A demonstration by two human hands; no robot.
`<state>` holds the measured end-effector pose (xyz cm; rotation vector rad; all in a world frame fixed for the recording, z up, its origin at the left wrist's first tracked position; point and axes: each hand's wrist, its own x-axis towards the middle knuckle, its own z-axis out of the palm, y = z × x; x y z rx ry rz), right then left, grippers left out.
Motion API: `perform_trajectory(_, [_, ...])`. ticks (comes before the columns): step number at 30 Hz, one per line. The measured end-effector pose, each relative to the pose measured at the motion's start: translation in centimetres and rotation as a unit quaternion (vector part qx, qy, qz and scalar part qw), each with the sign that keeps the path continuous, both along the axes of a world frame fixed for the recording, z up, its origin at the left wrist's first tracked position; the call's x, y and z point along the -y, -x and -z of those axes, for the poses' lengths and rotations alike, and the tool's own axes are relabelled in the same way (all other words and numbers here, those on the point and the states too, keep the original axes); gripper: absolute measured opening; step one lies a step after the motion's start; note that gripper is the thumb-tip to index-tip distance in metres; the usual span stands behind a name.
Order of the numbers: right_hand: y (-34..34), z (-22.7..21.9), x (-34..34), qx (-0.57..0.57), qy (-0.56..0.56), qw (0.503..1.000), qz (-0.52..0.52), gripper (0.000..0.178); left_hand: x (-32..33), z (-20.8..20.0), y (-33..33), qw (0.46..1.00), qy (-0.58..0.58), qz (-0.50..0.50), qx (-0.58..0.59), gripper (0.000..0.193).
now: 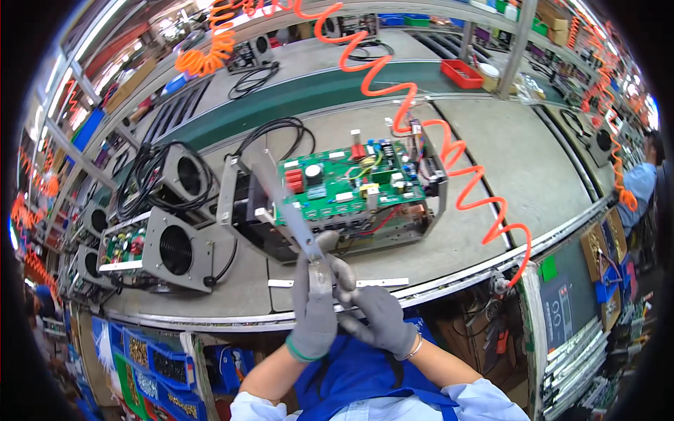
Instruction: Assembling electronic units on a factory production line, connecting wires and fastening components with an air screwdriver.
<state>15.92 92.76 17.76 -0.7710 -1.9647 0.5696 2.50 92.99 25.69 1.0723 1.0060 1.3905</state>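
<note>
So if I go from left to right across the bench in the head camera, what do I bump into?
Fan unit with the round grille → long grey metal strip held in the gloved hands → green circuit board → orange coiled hose → person in blue at the far right.

Open chassis with circuit board (351, 186) sitting mid-bench (491, 161), metal strip (288, 203) slanting before it in both hands (344, 309) at the near edge, fan units (168, 245) lying toward the left edge, conveyor belt (309, 91) running behind.
</note>
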Motion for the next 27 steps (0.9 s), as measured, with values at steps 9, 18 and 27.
perform_trajectory(9, [-5.4, 6.8, -2.0, -0.024, 0.064, 0.975, 0.212, 0.036, -6.7, -6.5, 3.3, 0.709, -0.351, -0.06, -0.609, 0.031])
perform_trajectory(18, [-5.3, 7.5, -2.2, -0.021, 0.063, 0.973, 0.222, 0.029, -9.6, -6.3, 1.8, 0.691, -0.353, -0.015, -0.63, 0.029])
perform_trajectory(27, [-5.0, 7.4, -2.5, -0.013, 0.055, 0.973, 0.225, 0.029, -10.7, -5.5, 2.7, 0.692, -0.34, -0.002, -0.637, 0.03])
